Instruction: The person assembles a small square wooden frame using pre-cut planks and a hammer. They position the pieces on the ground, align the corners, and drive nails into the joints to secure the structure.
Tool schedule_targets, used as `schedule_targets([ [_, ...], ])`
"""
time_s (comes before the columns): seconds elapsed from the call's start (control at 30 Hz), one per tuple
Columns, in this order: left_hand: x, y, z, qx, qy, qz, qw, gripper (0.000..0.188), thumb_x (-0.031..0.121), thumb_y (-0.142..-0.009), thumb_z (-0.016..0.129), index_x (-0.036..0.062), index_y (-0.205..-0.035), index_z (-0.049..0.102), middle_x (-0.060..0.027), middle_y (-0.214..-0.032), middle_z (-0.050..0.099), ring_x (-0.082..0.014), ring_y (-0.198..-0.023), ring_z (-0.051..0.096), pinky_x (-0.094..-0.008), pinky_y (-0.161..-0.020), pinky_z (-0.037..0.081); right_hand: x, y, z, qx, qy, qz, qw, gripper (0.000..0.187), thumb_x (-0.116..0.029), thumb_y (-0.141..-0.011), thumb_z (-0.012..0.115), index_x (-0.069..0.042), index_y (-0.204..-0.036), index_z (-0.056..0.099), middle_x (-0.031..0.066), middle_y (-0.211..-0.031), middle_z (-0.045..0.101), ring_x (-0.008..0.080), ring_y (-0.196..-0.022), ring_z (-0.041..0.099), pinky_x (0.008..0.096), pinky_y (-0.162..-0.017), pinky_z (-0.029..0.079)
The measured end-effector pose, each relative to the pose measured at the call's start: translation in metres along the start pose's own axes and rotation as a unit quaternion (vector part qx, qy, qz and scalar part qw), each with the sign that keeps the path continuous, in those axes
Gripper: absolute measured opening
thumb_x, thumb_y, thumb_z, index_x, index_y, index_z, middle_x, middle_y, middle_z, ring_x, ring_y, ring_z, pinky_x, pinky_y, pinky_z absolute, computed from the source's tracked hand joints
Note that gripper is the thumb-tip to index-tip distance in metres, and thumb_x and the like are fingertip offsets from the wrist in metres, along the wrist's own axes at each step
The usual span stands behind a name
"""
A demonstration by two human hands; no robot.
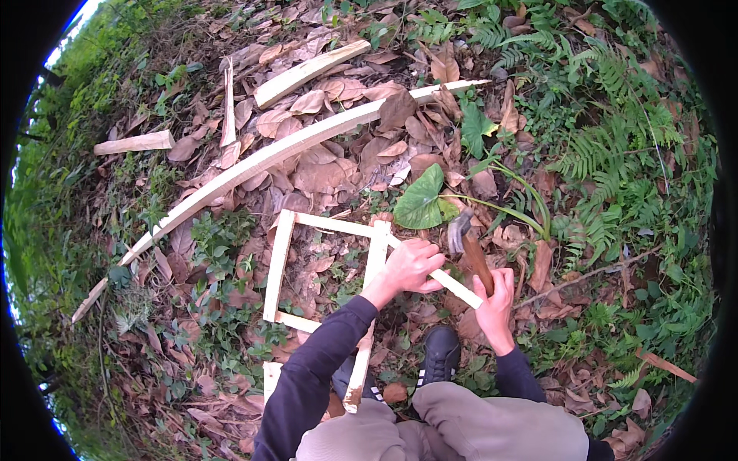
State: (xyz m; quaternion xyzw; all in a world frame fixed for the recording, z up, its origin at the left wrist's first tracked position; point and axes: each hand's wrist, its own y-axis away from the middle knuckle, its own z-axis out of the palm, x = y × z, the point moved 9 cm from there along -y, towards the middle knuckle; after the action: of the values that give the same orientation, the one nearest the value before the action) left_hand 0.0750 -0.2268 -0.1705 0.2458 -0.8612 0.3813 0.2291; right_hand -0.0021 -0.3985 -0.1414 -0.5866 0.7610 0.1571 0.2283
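A pale wooden strip (459,289) slants from the top corner of a wooden frame (278,265) toward my right side. My left hand (413,267) is closed around the strip near its middle; its fingertips are partly hidden. In my right hand (496,301) is a claw hammer (477,261), gripped by its brown wooden handle with the metal head pointing away from me. The strip's near end meets the fingers of that hand. Beneath my left forearm, the frame's right-hand bar (358,376) runs down toward my feet, its lower end stained brown.
Beyond the frame lies a long curved wooden strip (261,160). Shorter wood pieces are near it, including a thick split piece (311,73) and a small one (134,143). A large green leaf (421,201) stands beside the hammer. Dry leaves and ferns (596,146) cover the ground.
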Motion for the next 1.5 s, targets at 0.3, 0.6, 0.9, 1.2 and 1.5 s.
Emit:
schedule_targets([
  [0.3, 0.001, -0.011, -0.001, 0.042, -0.009, 0.003, 0.999, 0.036, 0.027, -0.083, 0.073, 0.0085, -0.069, 0.046, -0.0064, -0.066, 0.045, -0.0252, -0.060, 0.054, -0.0389, -0.055, 0.046, 0.015, 0.021, -0.019, -0.019, -0.196, 0.137, 0.971, 0.026, -0.026, -0.098, 0.066, 0.000, -0.094, 0.064, 0.0047, -0.073, 0.059, 0.0131, -0.066, 0.052, 0.0331, -0.061, 0.042],
  [0.6, 0.004, -0.020, -0.006, 0.066, -0.018, -0.012, 0.998, 0.036, 0.027, -0.082, 0.076, 0.0082, -0.070, 0.047, -0.0066, -0.067, 0.045, -0.0250, -0.065, 0.052, -0.0381, -0.059, 0.044, 0.006, 0.023, -0.029, -0.008, -0.191, 0.122, 0.974, 0.028, -0.028, -0.099, 0.065, -0.002, -0.092, 0.063, -0.0003, -0.067, 0.050, 0.0084, -0.061, 0.044, 0.0290, -0.055, 0.036],
  [0.9, -0.001, -0.019, -0.007, 0.067, -0.021, -0.027, 0.997, 0.039, 0.029, -0.082, 0.077, 0.0081, -0.069, 0.047, -0.0068, -0.067, 0.045, -0.0255, -0.063, 0.051, -0.0384, -0.058, 0.044, 0.016, 0.026, -0.024, -0.007, -0.260, 0.156, 0.953, 0.026, -0.027, -0.101, 0.063, -0.002, -0.093, 0.061, -0.0053, -0.067, 0.047, 0.0053, -0.060, 0.041, 0.0269, -0.053, 0.033],
  [1.2, -0.013, -0.021, -0.013, 0.091, 0.004, -0.061, 0.994, 0.043, 0.030, -0.083, 0.076, 0.0068, -0.065, 0.044, -0.0081, -0.060, 0.044, -0.0280, -0.053, 0.052, -0.0408, -0.050, 0.042, 0.019, 0.041, -0.035, -0.016, -0.308, 0.170, 0.936, 0.026, -0.028, -0.105, 0.055, -0.006, -0.090, 0.054, -0.0046, -0.063, 0.046, 0.0050, -0.048, 0.043, 0.0232, -0.045, 0.036],
  [1.5, -0.002, -0.013, -0.010, 0.094, -0.028, -0.042, 0.994, 0.044, 0.031, -0.085, 0.075, 0.0069, -0.066, 0.044, -0.0079, -0.063, 0.045, -0.0271, -0.057, 0.052, -0.0398, -0.053, 0.042, 0.005, 0.073, -0.028, -0.059, -0.466, 0.206, 0.859, 0.035, -0.034, -0.106, 0.051, -0.008, -0.084, 0.045, -0.0029, -0.060, 0.042, 0.0050, -0.043, 0.039, 0.0238, -0.039, 0.033],
])
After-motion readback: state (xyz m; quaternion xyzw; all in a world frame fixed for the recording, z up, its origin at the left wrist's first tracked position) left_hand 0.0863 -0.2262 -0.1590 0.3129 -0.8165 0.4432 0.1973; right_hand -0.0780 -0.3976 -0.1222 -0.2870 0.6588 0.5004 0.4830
